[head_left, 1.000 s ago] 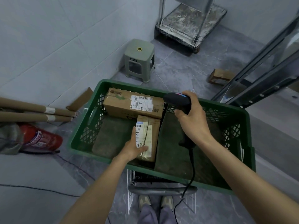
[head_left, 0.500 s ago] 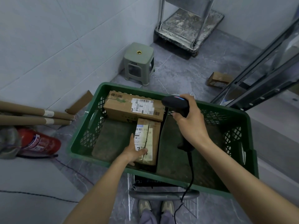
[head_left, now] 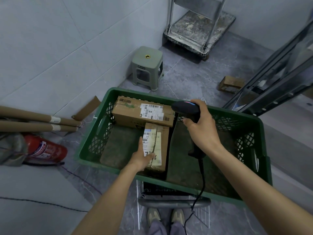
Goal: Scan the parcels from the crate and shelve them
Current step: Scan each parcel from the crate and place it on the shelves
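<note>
A green plastic crate [head_left: 145,94] sits on a cart in front of me. Two cardboard parcels lie inside it. The large parcel [head_left: 133,114] lies across the far side, its white label facing up. A small parcel [head_left: 161,141] lies lengthwise next to the crate's centre divider. My left hand [head_left: 141,158] grips the small parcel's near left edge, thumb on its label. My right hand [head_left: 203,131] holds a black corded barcode scanner [head_left: 185,108] above the crate, its head pointing left over the large parcel's right end.
A grey stool [head_left: 147,67] stands beyond the crate by the wall. A red fire extinguisher [head_left: 45,148] and cardboard tubes [head_left: 33,119] lie at left. A metal trolley [head_left: 199,29] is at the back, shelf rails [head_left: 279,78] at right, a small box [head_left: 231,83] on the floor.
My left hand has slid slightly toward the near end of the small parcel. The scanner hand has stayed over the crate. The parcels lie where they were.
</note>
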